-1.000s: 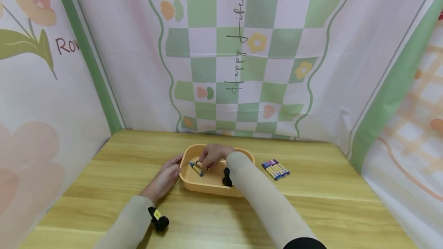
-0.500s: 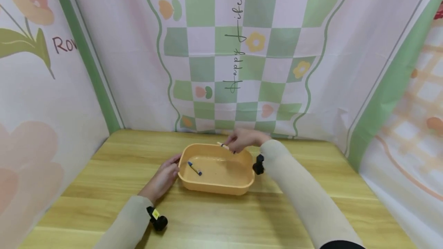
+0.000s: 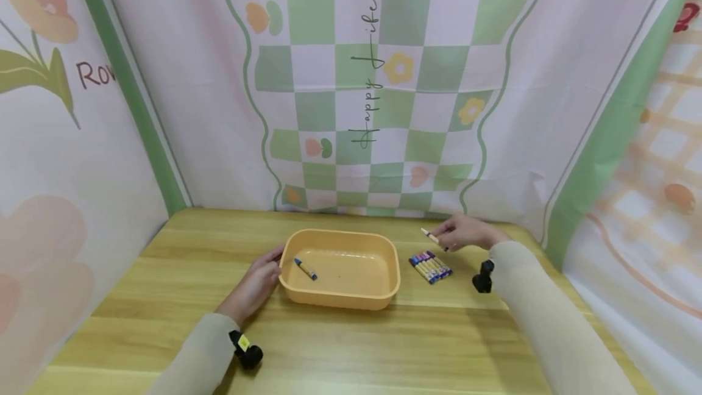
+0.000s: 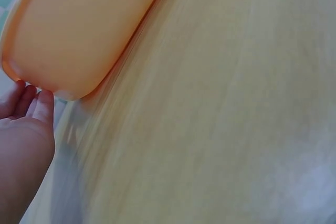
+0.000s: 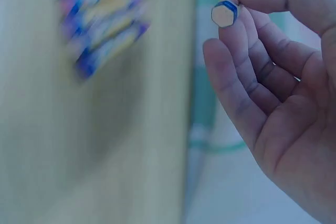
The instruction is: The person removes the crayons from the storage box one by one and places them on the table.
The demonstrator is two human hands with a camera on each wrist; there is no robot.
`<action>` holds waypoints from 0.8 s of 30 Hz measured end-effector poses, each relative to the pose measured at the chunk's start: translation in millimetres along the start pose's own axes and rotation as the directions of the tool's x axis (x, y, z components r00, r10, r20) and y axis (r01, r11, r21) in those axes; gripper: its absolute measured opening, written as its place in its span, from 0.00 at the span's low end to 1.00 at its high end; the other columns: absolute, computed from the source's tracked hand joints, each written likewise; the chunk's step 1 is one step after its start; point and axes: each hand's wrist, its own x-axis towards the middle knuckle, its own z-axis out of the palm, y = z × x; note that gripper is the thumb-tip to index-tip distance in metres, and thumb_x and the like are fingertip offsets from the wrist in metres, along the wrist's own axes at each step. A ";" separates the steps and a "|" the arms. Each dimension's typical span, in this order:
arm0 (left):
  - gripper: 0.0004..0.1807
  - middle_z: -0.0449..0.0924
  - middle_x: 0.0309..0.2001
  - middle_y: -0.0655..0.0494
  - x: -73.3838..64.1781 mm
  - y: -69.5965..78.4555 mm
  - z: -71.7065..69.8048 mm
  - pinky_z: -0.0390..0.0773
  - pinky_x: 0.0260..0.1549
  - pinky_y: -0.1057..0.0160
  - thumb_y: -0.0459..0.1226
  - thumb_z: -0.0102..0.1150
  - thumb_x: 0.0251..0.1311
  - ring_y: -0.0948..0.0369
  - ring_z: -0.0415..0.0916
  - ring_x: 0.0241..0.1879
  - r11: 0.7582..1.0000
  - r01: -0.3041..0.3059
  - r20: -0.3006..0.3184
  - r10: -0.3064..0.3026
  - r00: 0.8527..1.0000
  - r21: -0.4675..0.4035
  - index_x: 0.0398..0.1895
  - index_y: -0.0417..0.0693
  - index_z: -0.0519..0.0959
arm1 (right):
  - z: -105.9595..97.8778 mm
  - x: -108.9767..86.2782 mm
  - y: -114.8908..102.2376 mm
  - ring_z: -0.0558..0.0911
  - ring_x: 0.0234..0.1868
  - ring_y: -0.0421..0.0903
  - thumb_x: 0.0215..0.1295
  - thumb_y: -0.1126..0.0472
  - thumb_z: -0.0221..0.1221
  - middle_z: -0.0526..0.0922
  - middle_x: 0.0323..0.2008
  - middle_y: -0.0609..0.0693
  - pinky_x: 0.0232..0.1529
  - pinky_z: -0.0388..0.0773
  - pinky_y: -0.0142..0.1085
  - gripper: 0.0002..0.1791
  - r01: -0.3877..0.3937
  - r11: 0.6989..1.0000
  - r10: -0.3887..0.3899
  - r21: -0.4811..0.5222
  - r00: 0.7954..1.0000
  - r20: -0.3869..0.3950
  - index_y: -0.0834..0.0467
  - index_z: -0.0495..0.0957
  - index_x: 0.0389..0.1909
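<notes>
An orange plastic basin (image 3: 340, 298) stands on the wooden table with one blue-tipped crayon (image 3: 305, 269) lying inside near its left end. My left hand (image 3: 256, 282) touches the basin's left end from outside; in the left wrist view its fingertips (image 4: 46, 98) rest against the wall with the fingers fairly straight. Between thumb and fingers my right hand (image 3: 463, 233) pinches a cream crayon (image 5: 226, 13) with a blue band, held above the table. Just below and left of that hand, a row of crayons (image 3: 430, 267) lies side by side, blue, pink and purple among their colours.
The wooden table (image 3: 351, 346) reaches back to a hanging cloth (image 3: 359, 108) with a green and white check print. Printed cloth also hangs on the left and right sides. A small black camera sits on each wrist.
My right hand has lifted the cream crayon out of the basin and carried it right, over to the row of crayons. The left hand has stayed at the basin.
</notes>
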 end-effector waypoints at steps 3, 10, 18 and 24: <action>0.39 0.45 0.78 0.38 -0.6 -0.3 -0.8 0.56 0.71 0.55 0.24 0.39 0.60 0.46 0.48 0.75 1.000 0.001 -0.003 -0.001 1.000 0.001 0.78 0.31 0.46 | 0.3 -7.3 24.7 0.83 0.47 0.57 0.63 0.65 0.61 0.80 0.51 0.64 0.54 0.81 0.50 0.25 -0.029 0.999 0.029 0.013 0.999 -0.022 0.75 0.73 0.58; 0.40 0.44 0.78 0.36 -0.4 0.0 0.5 0.54 0.72 0.55 0.23 0.39 0.59 0.46 0.47 0.76 1.000 -0.011 0.008 0.011 1.000 -0.009 0.77 0.29 0.45 | 11.5 -13.5 56.3 0.83 0.40 0.46 0.59 0.66 0.63 0.85 0.43 0.56 0.44 0.84 0.41 0.22 -0.082 0.996 0.085 0.044 0.995 -0.057 0.73 0.78 0.53; 0.39 0.44 0.78 0.38 0.4 0.5 2.2 0.52 0.73 0.54 0.24 0.39 0.60 0.47 0.46 0.76 1.000 0.006 -0.011 -0.007 1.000 -0.015 0.78 0.31 0.46 | 18.4 -14.4 63.1 0.83 0.44 0.46 0.64 0.65 0.61 0.85 0.45 0.57 0.48 0.84 0.45 0.23 -0.047 0.998 0.049 0.051 0.998 -0.037 0.76 0.75 0.56; 0.40 0.42 0.78 0.37 -0.3 1.0 1.7 0.51 0.73 0.53 0.24 0.38 0.60 0.46 0.44 0.76 1.000 0.003 -0.002 -0.003 1.000 -0.017 0.78 0.30 0.44 | 20.8 -14.7 60.5 0.82 0.45 0.47 0.65 0.65 0.60 0.85 0.45 0.57 0.49 0.83 0.46 0.23 -0.064 0.997 0.066 0.051 0.997 -0.041 0.75 0.76 0.57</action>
